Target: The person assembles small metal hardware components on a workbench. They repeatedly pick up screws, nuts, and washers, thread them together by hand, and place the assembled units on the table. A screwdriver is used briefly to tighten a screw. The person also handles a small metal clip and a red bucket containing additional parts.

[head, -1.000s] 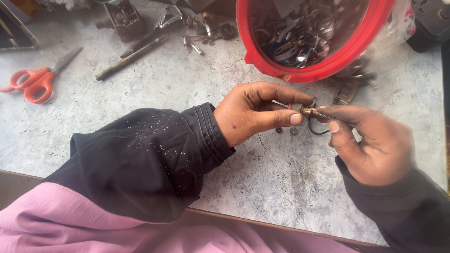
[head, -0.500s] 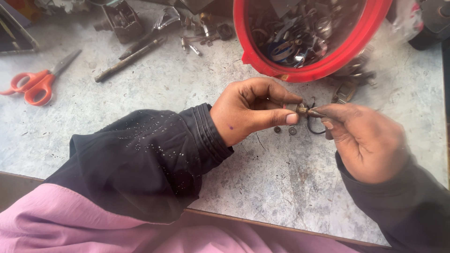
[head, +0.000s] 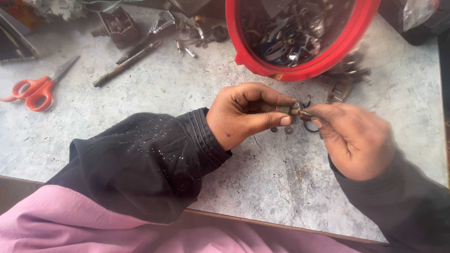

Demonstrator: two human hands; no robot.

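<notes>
The small metal part (head: pixel 294 110), a brass-coloured, screw-like piece, sits pinched between both sets of fingertips, above the worn grey tabletop (head: pixel 187 93). It looks easy to lose: so little of it is gripped that a twist or slack pinch could drop it among the loose washers (head: pixel 286 130) just beneath the fingers. The left hand (head: pixel 248 115) closes thumb and forefinger tightly on one end; the right hand (head: pixel 354 138) nips the other end, its remaining fingers curled. Just beyond the fingers stands a red bowl (head: pixel 304 70) of scrap metal; orange scissors (head: pixel 35 89) lie far left.
</notes>
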